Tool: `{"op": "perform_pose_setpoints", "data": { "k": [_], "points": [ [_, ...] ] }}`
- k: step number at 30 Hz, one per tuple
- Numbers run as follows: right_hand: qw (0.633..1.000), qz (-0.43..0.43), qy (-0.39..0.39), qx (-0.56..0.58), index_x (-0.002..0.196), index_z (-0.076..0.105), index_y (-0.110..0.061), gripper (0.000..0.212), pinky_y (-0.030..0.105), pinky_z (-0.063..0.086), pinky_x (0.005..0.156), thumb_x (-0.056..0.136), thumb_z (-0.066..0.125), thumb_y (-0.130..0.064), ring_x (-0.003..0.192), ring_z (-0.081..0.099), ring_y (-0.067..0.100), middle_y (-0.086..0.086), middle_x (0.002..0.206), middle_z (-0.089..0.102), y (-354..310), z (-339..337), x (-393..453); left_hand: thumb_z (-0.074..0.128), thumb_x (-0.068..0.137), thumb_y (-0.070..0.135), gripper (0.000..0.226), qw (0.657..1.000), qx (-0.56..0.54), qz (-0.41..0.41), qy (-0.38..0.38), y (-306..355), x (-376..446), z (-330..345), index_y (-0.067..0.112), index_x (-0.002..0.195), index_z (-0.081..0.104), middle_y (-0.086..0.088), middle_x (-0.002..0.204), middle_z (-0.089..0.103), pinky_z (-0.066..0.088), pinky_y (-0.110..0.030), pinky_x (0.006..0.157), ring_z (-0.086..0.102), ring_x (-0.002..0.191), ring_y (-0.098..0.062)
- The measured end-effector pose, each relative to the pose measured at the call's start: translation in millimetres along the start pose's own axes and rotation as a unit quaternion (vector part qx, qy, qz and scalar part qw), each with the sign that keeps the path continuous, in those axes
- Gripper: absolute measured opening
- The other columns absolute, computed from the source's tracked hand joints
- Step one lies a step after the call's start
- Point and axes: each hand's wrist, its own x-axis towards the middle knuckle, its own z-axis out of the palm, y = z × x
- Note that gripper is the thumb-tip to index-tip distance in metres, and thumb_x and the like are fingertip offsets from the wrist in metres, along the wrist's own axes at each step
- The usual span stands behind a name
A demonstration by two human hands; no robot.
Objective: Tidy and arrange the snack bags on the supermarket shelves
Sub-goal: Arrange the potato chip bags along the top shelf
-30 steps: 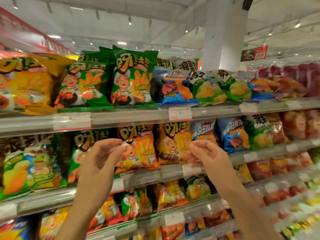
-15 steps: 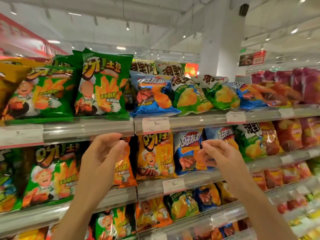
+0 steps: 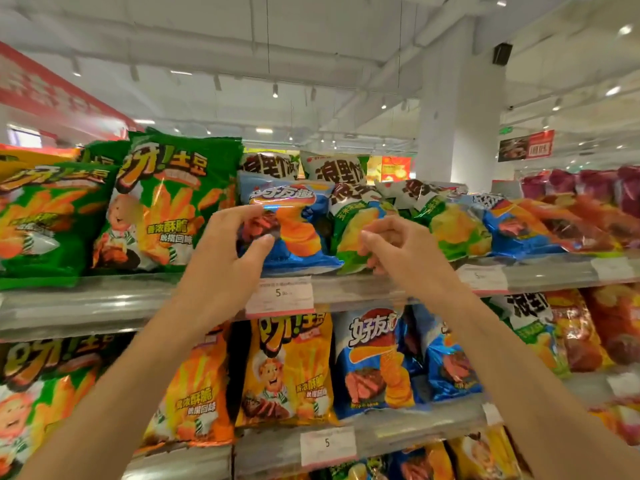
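On the top shelf (image 3: 104, 306) a blue snack bag (image 3: 298, 233) leans forward between a tall green potato-stick bag (image 3: 166, 209) and a green-and-white chip bag (image 3: 349, 220). My left hand (image 3: 232, 251) is raised to the blue bag, with thumb and fingers curved around its left edge. My right hand (image 3: 398, 247) hovers in front of the chip bag, fingers loosely curled with the tips at its lower front. Whether it grips the bag is unclear.
More chip bags (image 3: 457, 226) lie slumped along the top shelf to the right. The shelf below holds orange bags (image 3: 287, 368) and blue bags (image 3: 377, 362). A price tag (image 3: 278, 294) hangs on the shelf edge under my hands. A white pillar (image 3: 460, 116) rises behind.
Both hands rose from the second shelf to the top shelf. My left hand closed on the blue bag's left edge, and the view tilted upward.
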Motion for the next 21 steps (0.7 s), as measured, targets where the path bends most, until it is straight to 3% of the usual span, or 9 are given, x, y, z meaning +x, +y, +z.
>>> {"op": "perform_pose_setpoints", "data": {
  "k": [2,4,6,8,10,12,17,21],
  "points": [
    [0.999,-0.021,-0.032,-0.03,0.107,0.067,-0.021,0.012,0.02,0.058,0.063,0.099,0.067,-0.031,0.068,0.07,0.003,-0.004,0.089,0.076,0,2,23,0.056,0.105,0.034,0.051,0.999,0.043,-0.032,-0.009,-1,20,10,0.028,0.153,0.041,0.008,0.145,0.042,0.031,-0.025,0.107,0.043,0.127,-0.005],
    [0.995,-0.047,-0.057,-0.065,0.11,0.067,-0.022,0.016,0.017,0.052,0.056,0.099,0.066,-0.033,0.067,0.069,0.004,-0.005,0.093,0.075,-2,3,45,0.054,0.105,0.038,0.057,0.997,0.042,-0.064,-0.016,-2,39,17,0.025,0.157,0.034,0.001,0.149,0.044,0.04,-0.023,0.103,0.054,0.119,-0.007],
    [0.988,-0.074,-0.079,-0.106,0.111,0.066,-0.024,0.018,0.022,0.052,0.055,0.1,0.064,-0.037,0.065,0.069,0.007,-0.006,0.099,0.074,-6,5,64,0.053,0.106,0.041,0.059,0.994,0.027,-0.101,-0.025,-4,58,22,0.026,0.158,0.03,-0.001,0.139,0.054,0.053,-0.032,0.097,0.064,0.109,-0.012],
    [0.981,-0.08,-0.111,-0.136,0.113,0.066,-0.025,0.02,0.028,0.055,0.056,0.1,0.062,-0.039,0.06,0.07,0.011,-0.005,0.102,0.074,-12,9,79,0.05,0.105,0.045,0.06,0.989,0.038,-0.137,-0.033,-8,73,24,0.028,0.158,0.028,0.007,0.119,0.059,0.055,-0.044,0.099,0.068,0.105,-0.018],
    [0.974,-0.07,-0.143,-0.162,0.118,0.065,-0.024,0.024,0.031,0.061,0.056,0.1,0.061,-0.04,0.059,0.073,0.014,-0.002,0.103,0.073,-17,14,89,0.048,0.105,0.049,0.06,0.984,0.043,-0.168,-0.037,-15,82,27,0.031,0.158,0.026,0.009,0.116,0.059,0.052,-0.043,0.101,0.067,0.105,-0.018],
    [0.969,-0.043,-0.179,-0.168,0.129,0.062,-0.023,0.034,0.029,0.061,0.053,0.101,0.061,-0.041,0.058,0.073,0.014,0.001,0.104,0.069,-17,20,94,0.047,0.104,0.053,0.059,0.981,0.034,-0.188,-0.036,-24,85,29,0.036,0.157,0.026,0.007,0.126,0.057,0.048,-0.036,0.097,0.062,0.109,-0.016],
    [0.97,-0.017,-0.216,-0.111,0.144,0.055,-0.017,0.045,0.019,0.049,0.042,0.103,0.059,-0.036,0.052,0.071,0.012,-0.001,0.1,0.07,-11,26,94,0.059,0.102,0.047,0.056,0.988,-0.031,-0.149,-0.012,-28,81,30,0.042,0.151,0.033,0.009,0.111,0.066,0.058,-0.031,0.087,0.072,0.094,-0.007],
    [0.974,0.007,-0.223,-0.024,0.142,0.054,-0.019,0.042,0.019,0.052,0.044,0.103,0.061,-0.033,0.063,0.076,0.014,-0.008,0.108,0.067,-10,20,88,0.064,0.101,0.04,0.053,0.997,-0.033,-0.069,0.03,-17,73,27,0.044,0.147,0.039,0.008,0.093,0.071,0.058,-0.029,0.081,0.072,0.08,-0.002]
  ]
}}
